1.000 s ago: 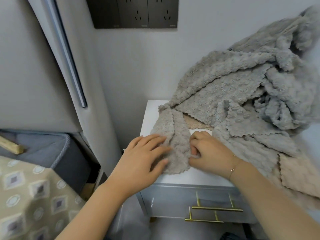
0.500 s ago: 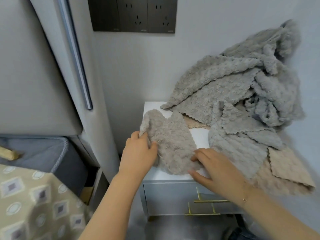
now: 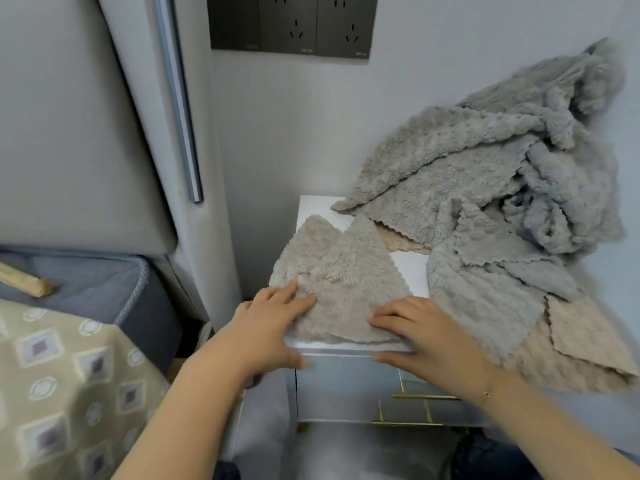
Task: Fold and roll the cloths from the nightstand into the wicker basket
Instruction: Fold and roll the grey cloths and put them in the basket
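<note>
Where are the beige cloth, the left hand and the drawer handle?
Beige cloth [image 3: 346,275]: head view, its fluffy middle.
Left hand [image 3: 268,327]: head view, back of hand.
Drawer handle [image 3: 424,396]: head view, upper brass bar.

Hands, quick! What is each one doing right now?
Left hand: open, fingers flat on the beige cloth.
Right hand: open, pressing the same cloth at the nightstand edge.

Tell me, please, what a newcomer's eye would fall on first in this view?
Probably the big heap of grey cloths piled against the wall on the right of the white nightstand. Next, the left hand and right hand lying flat on a beige cloth spread at the nightstand's front edge. Dark wall sockets sit above.
</note>
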Demonstrator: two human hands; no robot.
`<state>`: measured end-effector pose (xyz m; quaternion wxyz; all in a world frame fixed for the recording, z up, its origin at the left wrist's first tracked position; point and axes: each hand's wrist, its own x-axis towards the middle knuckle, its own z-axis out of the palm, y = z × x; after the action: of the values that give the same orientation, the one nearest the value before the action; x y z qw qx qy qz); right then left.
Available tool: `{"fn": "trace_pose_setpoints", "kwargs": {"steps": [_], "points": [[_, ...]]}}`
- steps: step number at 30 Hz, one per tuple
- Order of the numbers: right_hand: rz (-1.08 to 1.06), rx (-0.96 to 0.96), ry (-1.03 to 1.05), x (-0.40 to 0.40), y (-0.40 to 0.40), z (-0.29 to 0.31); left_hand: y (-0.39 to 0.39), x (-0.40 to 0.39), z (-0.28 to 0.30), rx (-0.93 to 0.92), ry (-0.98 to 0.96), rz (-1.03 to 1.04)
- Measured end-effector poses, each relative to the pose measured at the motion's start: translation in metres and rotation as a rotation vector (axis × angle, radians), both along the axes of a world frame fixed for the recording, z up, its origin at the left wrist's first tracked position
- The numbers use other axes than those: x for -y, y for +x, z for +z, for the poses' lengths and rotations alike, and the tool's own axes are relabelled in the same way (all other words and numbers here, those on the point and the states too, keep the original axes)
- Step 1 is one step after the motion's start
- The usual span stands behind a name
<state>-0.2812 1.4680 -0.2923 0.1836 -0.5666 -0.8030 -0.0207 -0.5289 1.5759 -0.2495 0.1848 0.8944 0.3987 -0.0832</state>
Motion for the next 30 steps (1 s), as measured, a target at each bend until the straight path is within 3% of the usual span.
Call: {"fn": "trace_pose_setpoints", "kwargs": {"steps": [4,9,12,14,16,25,28,30], "points": [[0.044,-0.063,0.044,0.005,0.001,0.004,0.001,-0.003,-0.001,0.053,0.114,0.022],[-0.052,-0.463,-0.023,0.021,0.014,0.033,-0.005,0.006,0.009,0.148,0.288,-0.046],[-0.15,-0.783,-0.134,0.034,0.019,0.061,-0.016,0.015,0.018,0.357,0.092,-0.024],[-0.16,-0.9,-0.249,0.041,0.023,0.075,-0.023,0.021,0.03,0.49,-0.138,0.035],[-0.174,-0.964,-0.311,0.044,0.025,0.082,-0.024,0.023,0.037,0.527,-0.249,0.022],[-0.343,-1.081,-0.154,0.011,0.024,0.074,-0.024,-0.002,0.031,0.641,-0.624,0.158],[-0.349,-0.957,-0.159,-0.011,0.024,0.067,-0.023,-0.014,0.034,0.665,-0.646,0.226],[-0.395,-0.764,-0.155,-0.03,0.026,0.06,-0.023,-0.025,0.032,0.699,-0.632,0.307]]}}
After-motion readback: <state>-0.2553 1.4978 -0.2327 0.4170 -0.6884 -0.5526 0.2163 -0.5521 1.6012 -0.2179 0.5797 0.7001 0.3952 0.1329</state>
